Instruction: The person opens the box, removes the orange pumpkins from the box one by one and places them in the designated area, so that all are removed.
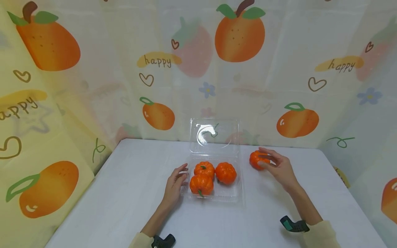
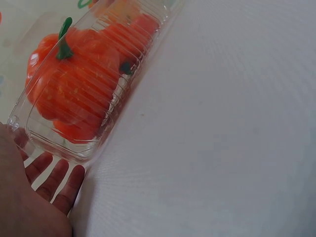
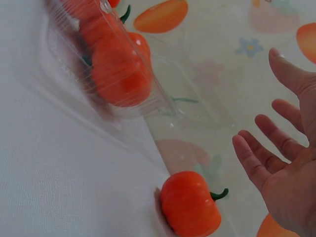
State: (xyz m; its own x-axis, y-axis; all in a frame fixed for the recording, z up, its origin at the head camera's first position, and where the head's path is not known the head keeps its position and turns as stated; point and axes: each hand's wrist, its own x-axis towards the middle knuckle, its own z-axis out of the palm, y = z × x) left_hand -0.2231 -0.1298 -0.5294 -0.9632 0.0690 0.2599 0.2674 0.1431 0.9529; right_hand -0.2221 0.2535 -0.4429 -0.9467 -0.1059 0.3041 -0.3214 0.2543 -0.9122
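Note:
A clear plastic clamshell box (image 1: 227, 198) lies on the table with its lid (image 1: 214, 136) raised at the back. Inside are three small orange pumpkins with green stems: a front one (image 1: 201, 185), one behind it (image 1: 203, 168) and one to the right (image 1: 226, 173). My left hand (image 1: 174, 186) is at the box's left side, fingertips right at its wall, fingers loosely bent. Right of the box, another orange pumpkin (image 3: 190, 203) sits near the table's far edge. My right hand (image 3: 286, 153) hovers beside it, thumb and fingers spread, nothing between them.
The white table (image 1: 124, 196) ends at a far edge close behind the box. A fruit-printed cloth (image 1: 192, 86) hangs behind and along both sides. Dark wrist straps (image 1: 294, 225) sit near both sleeves.

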